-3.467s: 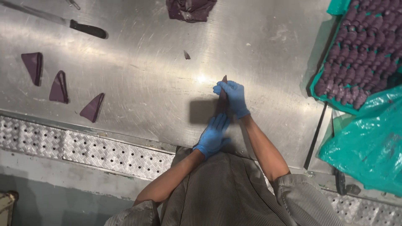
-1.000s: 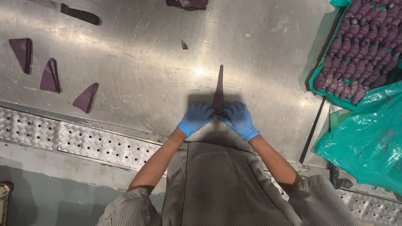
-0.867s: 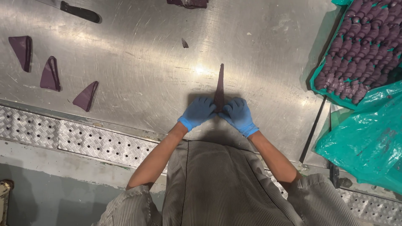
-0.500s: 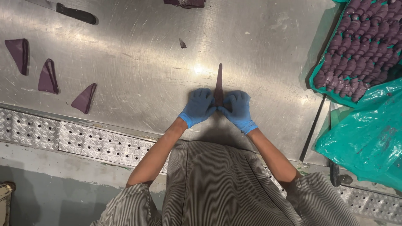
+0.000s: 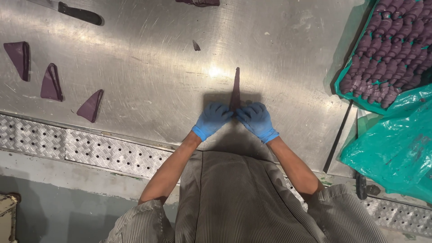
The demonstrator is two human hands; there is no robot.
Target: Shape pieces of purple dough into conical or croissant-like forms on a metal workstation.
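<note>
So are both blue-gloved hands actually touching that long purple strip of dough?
Touching. The head view shows the left hand and right hand pressed on the near end of the purple dough strip, fingertips covering it.

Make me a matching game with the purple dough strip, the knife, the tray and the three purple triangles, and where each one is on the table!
Things:
1. dough strip
2. knife
3. tray
4. triangles

Places:
A. far right, full of rolled purple pieces
B. left side, lying in a row
C. middle, its near end under both gloved hands
D. top left corner

Pairs: 1-C, 2-D, 3-A, 4-B. The left hand and the right hand both press on the near end of the strip.
</note>
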